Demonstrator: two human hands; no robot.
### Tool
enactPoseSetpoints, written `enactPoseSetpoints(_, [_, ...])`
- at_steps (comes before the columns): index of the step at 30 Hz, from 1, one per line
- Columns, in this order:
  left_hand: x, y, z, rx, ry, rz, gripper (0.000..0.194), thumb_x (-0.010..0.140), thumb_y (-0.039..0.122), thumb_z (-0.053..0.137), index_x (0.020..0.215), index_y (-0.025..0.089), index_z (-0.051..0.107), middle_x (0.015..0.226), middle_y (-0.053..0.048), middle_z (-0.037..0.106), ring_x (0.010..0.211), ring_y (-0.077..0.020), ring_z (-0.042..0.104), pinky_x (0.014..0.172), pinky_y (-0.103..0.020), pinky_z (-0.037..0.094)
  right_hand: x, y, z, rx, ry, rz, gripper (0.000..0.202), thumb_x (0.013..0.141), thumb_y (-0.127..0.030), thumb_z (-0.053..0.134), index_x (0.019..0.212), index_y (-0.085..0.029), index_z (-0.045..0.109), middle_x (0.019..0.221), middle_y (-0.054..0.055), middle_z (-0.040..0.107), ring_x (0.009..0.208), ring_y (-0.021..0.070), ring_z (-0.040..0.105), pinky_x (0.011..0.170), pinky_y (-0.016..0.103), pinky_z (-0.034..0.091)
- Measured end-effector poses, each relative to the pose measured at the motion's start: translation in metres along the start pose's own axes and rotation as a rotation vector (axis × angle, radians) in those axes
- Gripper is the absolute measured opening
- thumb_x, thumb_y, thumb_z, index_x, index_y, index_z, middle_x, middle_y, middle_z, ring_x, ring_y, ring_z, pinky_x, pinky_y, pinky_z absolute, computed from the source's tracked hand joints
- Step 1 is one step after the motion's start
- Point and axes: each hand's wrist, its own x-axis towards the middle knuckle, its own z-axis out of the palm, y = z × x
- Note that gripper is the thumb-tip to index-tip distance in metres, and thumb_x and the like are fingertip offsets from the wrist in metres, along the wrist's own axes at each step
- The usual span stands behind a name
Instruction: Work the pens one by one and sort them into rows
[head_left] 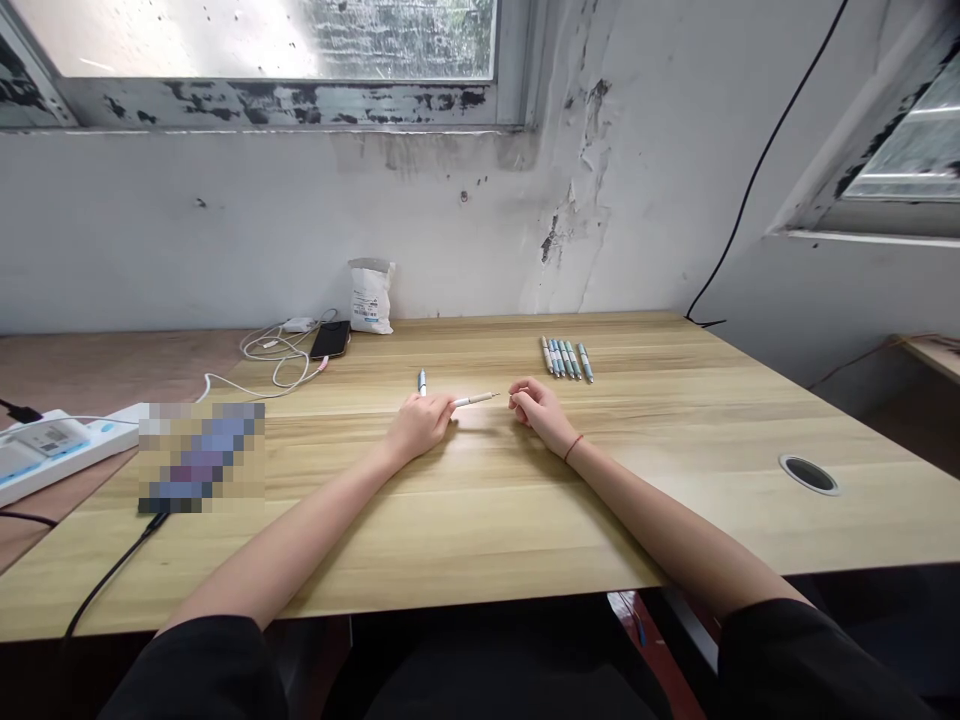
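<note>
My left hand is closed on a white and beige pen in the middle of the table. The pen lies nearly level, its thin tip pointing right, towards my right hand. My right hand's thumb and fingers are pinched together a short gap from that tip; whatever small thing they hold is too small to name. Just beyond my left hand lies a blue and white pen, its near end hidden by the hand. Farther back, right of centre, several pens in pale and blue-green colours lie side by side.
At the back left are a white packet, a black phone and a tangled white cable. A white power strip and a blurred-out device lie at left. A round cable hole sits at right.
</note>
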Motion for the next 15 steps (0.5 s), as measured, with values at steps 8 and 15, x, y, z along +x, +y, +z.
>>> enactPoseSetpoints(8, [0.0002,-0.001,0.0017,0.004,0.02,0.003,0.022,0.094,0.025,0.035,0.097,0.02,0.056,0.088,-0.004,0.068,0.08,-0.0173,0.062,0.071,-0.031,0.036,0.0002,-0.0027,0.0019,-0.031,-0.013,0.037,0.02,0.071,-0.03,0.052,0.086,-0.017,0.052,0.075,0.001,0.061,0.047,0.0063,0.046,0.041,0.019,0.033])
enactPoseSetpoints(15, [-0.0002,-0.0014,0.0031,0.007,0.061,-0.004,0.022,0.093,0.025,0.036,0.097,0.019,0.057,0.092,-0.005,0.067,0.083,-0.0175,0.061,0.072,-0.031,0.038,0.0001,-0.0027,0.0021,-0.03,-0.013,0.046,0.021,0.071,-0.031,0.052,0.087,-0.017,0.052,0.077,0.002,0.062,0.047,0.0061,0.046,0.041,0.019,0.033])
